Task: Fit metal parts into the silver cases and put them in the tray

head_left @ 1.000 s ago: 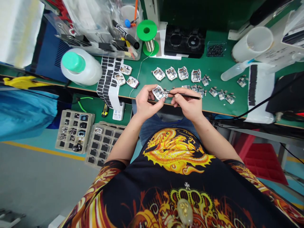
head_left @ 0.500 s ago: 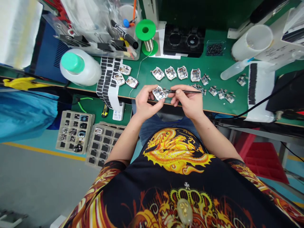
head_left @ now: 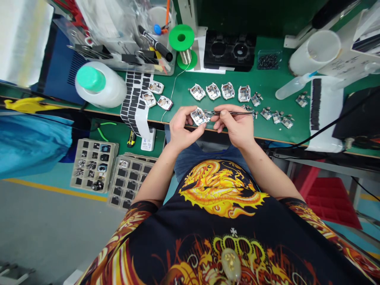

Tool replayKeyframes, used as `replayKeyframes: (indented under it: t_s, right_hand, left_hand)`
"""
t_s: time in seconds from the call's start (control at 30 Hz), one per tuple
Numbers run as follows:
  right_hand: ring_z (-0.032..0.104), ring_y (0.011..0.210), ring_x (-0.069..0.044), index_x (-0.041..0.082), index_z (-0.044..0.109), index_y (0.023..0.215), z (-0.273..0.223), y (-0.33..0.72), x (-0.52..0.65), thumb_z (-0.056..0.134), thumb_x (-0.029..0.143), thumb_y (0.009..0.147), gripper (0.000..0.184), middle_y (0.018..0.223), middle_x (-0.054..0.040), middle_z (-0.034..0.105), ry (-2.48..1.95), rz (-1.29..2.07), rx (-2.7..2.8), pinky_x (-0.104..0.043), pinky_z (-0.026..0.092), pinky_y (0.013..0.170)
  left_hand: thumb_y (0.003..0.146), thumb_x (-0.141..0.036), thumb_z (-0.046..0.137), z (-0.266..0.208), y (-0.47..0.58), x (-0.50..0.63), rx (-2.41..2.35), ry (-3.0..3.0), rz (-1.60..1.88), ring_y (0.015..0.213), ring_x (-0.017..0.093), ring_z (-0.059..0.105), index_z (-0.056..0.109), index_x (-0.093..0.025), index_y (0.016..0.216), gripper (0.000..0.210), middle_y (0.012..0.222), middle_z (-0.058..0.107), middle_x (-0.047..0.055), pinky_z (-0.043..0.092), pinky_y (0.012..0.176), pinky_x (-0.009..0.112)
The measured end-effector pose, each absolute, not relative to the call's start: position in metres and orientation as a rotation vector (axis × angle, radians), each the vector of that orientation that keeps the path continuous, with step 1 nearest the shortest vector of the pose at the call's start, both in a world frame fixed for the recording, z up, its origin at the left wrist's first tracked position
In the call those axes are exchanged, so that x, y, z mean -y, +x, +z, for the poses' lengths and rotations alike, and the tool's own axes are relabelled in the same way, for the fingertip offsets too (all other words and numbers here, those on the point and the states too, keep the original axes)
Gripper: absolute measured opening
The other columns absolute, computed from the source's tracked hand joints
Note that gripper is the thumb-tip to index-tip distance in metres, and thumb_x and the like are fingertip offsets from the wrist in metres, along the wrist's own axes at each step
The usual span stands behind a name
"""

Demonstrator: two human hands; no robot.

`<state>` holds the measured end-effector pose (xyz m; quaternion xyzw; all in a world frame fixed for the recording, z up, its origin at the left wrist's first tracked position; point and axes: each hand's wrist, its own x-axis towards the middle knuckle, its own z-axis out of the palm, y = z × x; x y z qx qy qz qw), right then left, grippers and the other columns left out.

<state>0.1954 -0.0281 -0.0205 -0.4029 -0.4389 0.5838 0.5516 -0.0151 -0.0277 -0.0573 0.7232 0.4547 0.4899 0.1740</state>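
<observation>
While your left hand [head_left: 182,128] pinches the small white watch-shaped case full of silver electronics [head_left: 197,116] by its edges, out at the front edge of the green bench top [head_left: 184,91], your right hand [head_left: 239,126] is closed on the slim dark metal tweezers [head_left: 237,113], tips right at the case's right side, though whether they touch it I can't tell. Your two hands sit apart, nothing but that case and those tweezers bridging them, and just beyond stand four open white cases in a row [head_left: 213,91], with loose silver circuit modules [head_left: 266,114] scattered off to your right!
</observation>
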Motion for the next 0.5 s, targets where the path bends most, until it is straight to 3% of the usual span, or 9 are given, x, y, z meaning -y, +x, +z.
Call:
replayKeyframes:
  t_s: [0.5]
  right_hand:
    - [0.075,0.063,-0.010,0.026,0.084,0.107,-0.0230,0.1969,0.0312,0.087,0.053,0.093,0.031,0.089,0.0012,0.086,-0.958,1.345,1.049,-0.020,0.062,0.054]
  left_hand:
    - [0.089,-0.036,0.083,-0.0601,-0.0139,0.0269,-1.305,2.028,1.401,0.074,0.012,0.057,0.064,-0.028,0.136,0.051,0.103,0.064,0.001,0.053,0.071,0.031]
